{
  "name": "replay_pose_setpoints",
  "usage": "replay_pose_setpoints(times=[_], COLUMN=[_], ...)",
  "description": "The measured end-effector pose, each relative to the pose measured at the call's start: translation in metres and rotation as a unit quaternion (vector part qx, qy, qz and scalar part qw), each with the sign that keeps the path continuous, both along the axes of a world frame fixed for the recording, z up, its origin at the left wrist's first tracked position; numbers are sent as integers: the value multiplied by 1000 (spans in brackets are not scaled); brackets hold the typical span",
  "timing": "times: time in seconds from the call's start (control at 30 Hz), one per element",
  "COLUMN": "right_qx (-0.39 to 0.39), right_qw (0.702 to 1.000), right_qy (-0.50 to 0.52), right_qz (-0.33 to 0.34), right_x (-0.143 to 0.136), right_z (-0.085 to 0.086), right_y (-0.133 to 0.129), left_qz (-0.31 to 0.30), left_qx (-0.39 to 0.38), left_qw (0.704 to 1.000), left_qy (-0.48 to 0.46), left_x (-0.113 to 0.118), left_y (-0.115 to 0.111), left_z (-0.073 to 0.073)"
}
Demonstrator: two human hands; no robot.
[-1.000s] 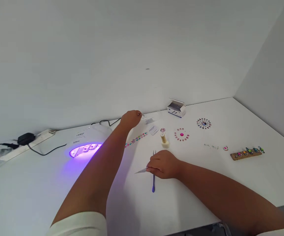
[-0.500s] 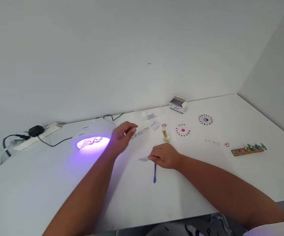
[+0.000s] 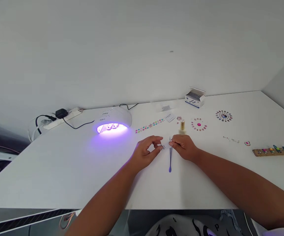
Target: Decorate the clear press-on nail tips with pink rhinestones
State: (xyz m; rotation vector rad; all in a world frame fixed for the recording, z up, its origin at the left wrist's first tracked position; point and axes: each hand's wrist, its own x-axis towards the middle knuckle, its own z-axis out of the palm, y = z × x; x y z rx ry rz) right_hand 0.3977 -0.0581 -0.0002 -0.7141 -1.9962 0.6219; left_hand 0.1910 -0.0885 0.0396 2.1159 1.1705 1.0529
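Observation:
My left hand [image 3: 144, 153] is closed, thumb and fingertips pinching one side of a small white alcohol pad packet [image 3: 163, 146]. On the other side, my right hand [image 3: 185, 147] grips the packet between thumb and curled fingers, which cover part of it. Below the packet, a pair of blue-purple tweezers [image 3: 170, 164] lies on the white table, its points facing away from me. A small bottle with a gold cap [image 3: 182, 124] stands just behind my right hand. Another white packet [image 3: 170, 117] lies farther back.
A lit nail lamp [image 3: 118, 116] glows purple at left, near a power strip [image 3: 70, 114]. A strip of colourful stickers [image 3: 150, 126] lies mid-table. Behind stands an open alcohol pads box [image 3: 194, 100]. Rings of nail gems [image 3: 224, 116] and a brown board with nail tips [image 3: 271, 152] are at right.
My left hand has come from near the lamp to the packet and now pinches it. My right hand still holds the packet. The view has shifted left.

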Motion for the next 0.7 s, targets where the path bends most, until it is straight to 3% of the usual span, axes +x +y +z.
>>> replay_pose_setpoints(times=[0.13,0.27,0.57,0.7], right_qx=[18,38,73,78], right_qw=[1000,999,997,996], right_qy=[-2,-11,-10,-35], right_qz=[19,37,-1,-4], right_x=[0,1,0,0], right_z=[-2,0,6,5], right_y=[1,1,-2,-1], left_qz=[5,-7,-18,-51], left_qx=[-20,9,62,72], left_qw=[1000,1000,997,996], left_qy=[-12,6,30,27], left_x=[-3,-6,-2,-3], left_y=[-1,0,-1,-2], left_z=[-3,-1,2,4])
